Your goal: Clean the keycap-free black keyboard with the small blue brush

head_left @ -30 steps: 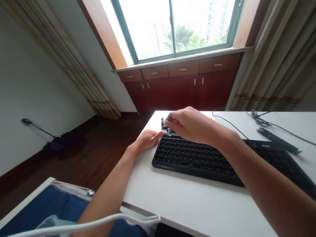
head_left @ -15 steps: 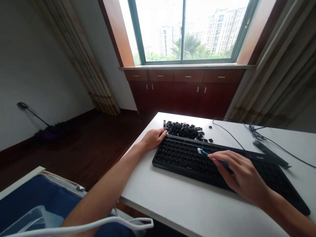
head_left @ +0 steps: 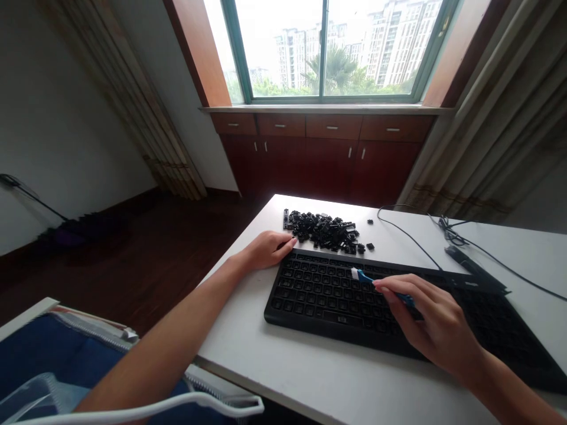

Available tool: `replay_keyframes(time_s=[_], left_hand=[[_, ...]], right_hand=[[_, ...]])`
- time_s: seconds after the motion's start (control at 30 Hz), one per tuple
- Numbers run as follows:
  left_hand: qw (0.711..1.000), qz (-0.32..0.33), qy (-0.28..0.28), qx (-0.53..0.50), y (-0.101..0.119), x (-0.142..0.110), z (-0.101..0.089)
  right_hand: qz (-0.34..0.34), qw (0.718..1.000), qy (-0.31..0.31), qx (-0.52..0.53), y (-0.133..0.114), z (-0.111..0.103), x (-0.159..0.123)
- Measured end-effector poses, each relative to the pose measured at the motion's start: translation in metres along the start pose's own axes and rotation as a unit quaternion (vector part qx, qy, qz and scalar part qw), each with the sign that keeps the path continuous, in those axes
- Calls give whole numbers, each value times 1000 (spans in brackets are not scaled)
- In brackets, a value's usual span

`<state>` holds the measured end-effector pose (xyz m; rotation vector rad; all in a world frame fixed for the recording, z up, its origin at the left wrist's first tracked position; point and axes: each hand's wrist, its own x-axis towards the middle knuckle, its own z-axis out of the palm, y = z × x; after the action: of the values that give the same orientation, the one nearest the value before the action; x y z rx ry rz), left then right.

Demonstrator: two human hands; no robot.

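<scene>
a black keyboard [head_left: 310,307] is laid flat on the white worktop [head_left: 274,360], its face marked by rows of square openings. a small blue brush [head_left: 364,277] with white bristles is held in the right hand [head_left: 423,313], the handle pinched between thumb and closed fingers, and its head is placed above the middle of the keyboard; whether the openings are touched by the bristles cannot be told. the left hand [head_left: 271,248] is rested at the far left corner of the keyboard, thumb and fingers drawn nearly together; whether the corner is gripped or only touched cannot be made out. a heap of small black pieces [head_left: 325,230] is gathered just beyond the far edge of the keyboard, toward its left end, and a single black piece [head_left: 370,222] is set apart farther back from the keyboard. a thin black cable [head_left: 411,243] is trailed behind the keyboard, and a dark flat strip [head_left: 476,270] is laid beyond the keyboard's right part. below and to the left of the keyboard, off the worktop, blue fabric [head_left: 31,348] edged with a zip is seen. a window [head_left: 283,59] and red-brown cabinets [head_left: 283,162] are seen well beyond the keyboard.
</scene>
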<state>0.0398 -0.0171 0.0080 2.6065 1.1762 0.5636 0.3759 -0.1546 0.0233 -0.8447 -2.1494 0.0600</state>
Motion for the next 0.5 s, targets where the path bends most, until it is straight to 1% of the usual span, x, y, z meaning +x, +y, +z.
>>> replay_keyframes(time_s=[0.07, 0.13, 0.23, 0.3, 0.37, 0.4, 0.5], left_hand=[[1000, 7, -4, 5, -1, -1, -1], [1000, 14, 7, 19, -3, 0, -1], [998, 16, 52, 31, -8, 12, -5], [995, 6, 101, 6, -6, 26, -9], [989, 3, 136, -49, 2, 40, -14], [986, 11, 145, -84, 9, 46, -16], [973, 65, 145, -168, 39, 53, -20]], right_hand=[[-1, 1000, -5, 5, -1, 2, 0], [-2, 1000, -6, 9, -4, 3, 1], [0, 1000, -3, 16, -5, 4, 0], [9, 1000, 5, 16, -5, 4, -1], [33, 999, 18, 18, -6, 5, -1], [55, 998, 27, 22, -6, 6, 0], [156, 985, 47, 51, -7, 10, 7]])
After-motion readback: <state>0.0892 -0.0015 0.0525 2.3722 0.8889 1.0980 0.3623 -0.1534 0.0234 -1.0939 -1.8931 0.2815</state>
